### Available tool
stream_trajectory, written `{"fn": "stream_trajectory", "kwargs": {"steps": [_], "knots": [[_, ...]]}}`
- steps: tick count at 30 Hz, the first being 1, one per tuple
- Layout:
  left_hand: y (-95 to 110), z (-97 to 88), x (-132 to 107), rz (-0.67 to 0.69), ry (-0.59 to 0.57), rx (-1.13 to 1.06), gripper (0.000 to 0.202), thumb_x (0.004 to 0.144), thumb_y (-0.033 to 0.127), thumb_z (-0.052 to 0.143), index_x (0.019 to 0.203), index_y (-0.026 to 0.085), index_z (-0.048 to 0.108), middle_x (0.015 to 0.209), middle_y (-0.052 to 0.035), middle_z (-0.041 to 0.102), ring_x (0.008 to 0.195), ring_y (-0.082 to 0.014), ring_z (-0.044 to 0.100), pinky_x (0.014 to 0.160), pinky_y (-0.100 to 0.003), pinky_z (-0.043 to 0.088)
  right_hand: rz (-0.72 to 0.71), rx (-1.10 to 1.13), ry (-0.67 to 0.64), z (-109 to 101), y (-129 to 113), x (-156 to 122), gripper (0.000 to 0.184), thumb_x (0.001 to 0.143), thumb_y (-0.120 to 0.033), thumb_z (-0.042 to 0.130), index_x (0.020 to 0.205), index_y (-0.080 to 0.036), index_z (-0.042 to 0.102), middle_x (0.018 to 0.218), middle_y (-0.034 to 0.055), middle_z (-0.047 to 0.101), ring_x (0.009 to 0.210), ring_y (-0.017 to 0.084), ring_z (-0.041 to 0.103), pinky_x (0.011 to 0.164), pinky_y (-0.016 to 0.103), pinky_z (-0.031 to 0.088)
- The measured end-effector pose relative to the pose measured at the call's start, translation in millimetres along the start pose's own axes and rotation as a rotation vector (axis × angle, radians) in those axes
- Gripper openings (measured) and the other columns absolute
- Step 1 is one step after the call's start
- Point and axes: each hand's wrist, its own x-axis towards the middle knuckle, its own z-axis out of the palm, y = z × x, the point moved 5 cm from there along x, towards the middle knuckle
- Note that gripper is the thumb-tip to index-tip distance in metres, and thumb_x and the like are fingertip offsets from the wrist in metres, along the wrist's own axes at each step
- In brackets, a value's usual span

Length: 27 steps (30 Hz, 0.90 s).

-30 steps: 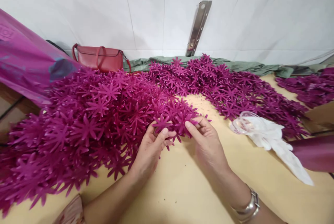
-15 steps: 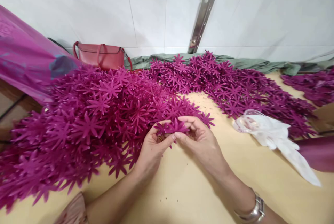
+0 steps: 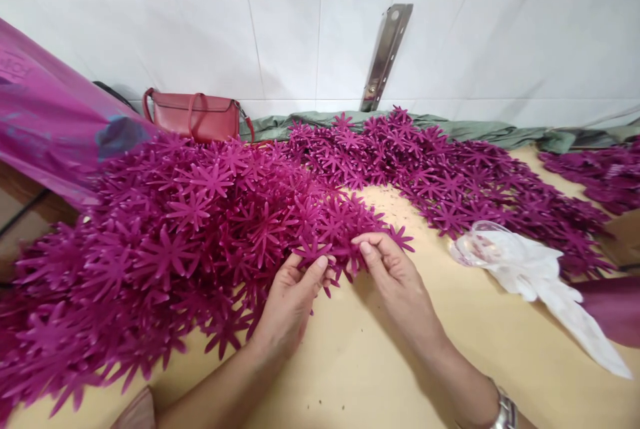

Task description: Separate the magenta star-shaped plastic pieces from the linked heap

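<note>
A big heap of magenta star-shaped flower pieces covers the left of the yellow table. My left hand pinches one flower piece at the heap's near edge, thumb on top. My right hand is beside it with curled fingers, its fingertips closed on neighbouring magenta flower pieces at the heap's edge. A metal wristband shows on my right wrist.
A second band of flower pieces curves along the back to the right. A crumpled clear plastic bag lies right of my hands. A red handbag, green cloth and a metal bracket sit against the white tiled wall. A purple sack hangs at left.
Half a second ago both hands held one flower together in front of the heap. Now they have parted slightly and reached back into the heap's edge, each pinching pieces.
</note>
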Motion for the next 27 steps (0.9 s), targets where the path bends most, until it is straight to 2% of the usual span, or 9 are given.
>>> {"fn": "stream_trajectory", "kwargs": {"steps": [4, 7, 12, 16, 21, 23, 27], "knots": [[1, 0.3, -2, -0.025, 0.037, -0.053, 0.033, 0.069, 0.031, 0.095, 0.094, 0.019, 0.076, 0.085, 0.0006, 0.076, 0.07, -0.0084, 0.067, 0.073, -0.022, 0.055, -0.027, 0.117, 0.054, -4, -1, 4, 0.027, 0.097, -0.043, 0.066, 0.12, -0.029, 0.063, 0.105, 0.0018, 0.072, 0.097, 0.019, 0.064, 0.097, 0.035, 0.05], [3, 1.9, -3, -0.024, 0.035, -0.061, 0.034, 0.071, 0.031, 0.093, 0.097, 0.02, 0.075, 0.09, 0.0005, 0.077, 0.076, -0.0101, 0.07, 0.08, -0.025, 0.056, -0.002, 0.224, 0.071, -5, 2, 7, 0.032, 0.089, -0.039, 0.077, 0.116, -0.029, 0.064, 0.1, 0.0006, 0.074, 0.092, 0.018, 0.067, 0.092, 0.034, 0.053], [4, 2.7, -2, 0.012, 0.043, -0.002, 0.044, 0.07, 0.031, 0.094, 0.107, 0.023, 0.072, 0.107, -0.0034, 0.08, 0.099, -0.0172, 0.074, 0.095, -0.031, 0.054, 0.096, 0.318, 0.038, 1, 10, 6, 0.045, 0.077, -0.035, 0.088, 0.115, -0.028, 0.066, 0.091, -0.0008, 0.076, 0.081, 0.016, 0.068, 0.075, 0.029, 0.055], [3, 3.1, 0, 0.022, 0.003, 0.02, 0.052, 0.067, 0.028, 0.095, 0.113, 0.023, 0.069, 0.11, -0.0052, 0.08, 0.104, -0.0208, 0.074, 0.097, -0.034, 0.053, 0.136, 0.322, -0.07, 12, 10, 1, 0.046, 0.073, -0.033, 0.09, 0.113, -0.026, 0.067, 0.092, -0.0001, 0.077, 0.083, 0.017, 0.07, 0.078, 0.031, 0.056], [5, 2.7, 0, 0.042, -0.023, 0.04, 0.048, 0.069, 0.025, 0.093, 0.111, 0.021, 0.07, 0.107, -0.0055, 0.081, 0.101, -0.0204, 0.075, 0.1, -0.035, 0.053, 0.162, 0.285, -0.17, 18, 8, -2, 0.043, 0.072, -0.033, 0.091, 0.109, -0.025, 0.072, 0.092, 0.0008, 0.079, 0.084, 0.018, 0.07, 0.082, 0.033, 0.056], [6, 1.6, 1, 0.042, -0.003, 0.039, 0.047, 0.07, 0.025, 0.092, 0.111, 0.021, 0.07, 0.109, -0.0055, 0.081, 0.102, -0.0209, 0.075, 0.102, -0.037, 0.053, 0.184, 0.298, -0.149, 14, 7, 0, 0.037, 0.071, -0.034, 0.091, 0.103, -0.025, 0.074, 0.095, 0.0017, 0.08, 0.087, 0.018, 0.07, 0.085, 0.033, 0.055], [7, -0.2, 1, 0.046, 0.009, 0.016, 0.048, 0.071, 0.025, 0.092, 0.113, 0.021, 0.071, 0.115, -0.006, 0.08, 0.108, -0.0218, 0.075, 0.108, -0.039, 0.051, 0.155, 0.328, -0.028, -2, 3, 6, 0.03, 0.071, -0.039, 0.091, 0.093, -0.025, 0.077, 0.095, 0.001, 0.078, 0.086, 0.017, 0.067, 0.085, 0.03, 0.053]]}}
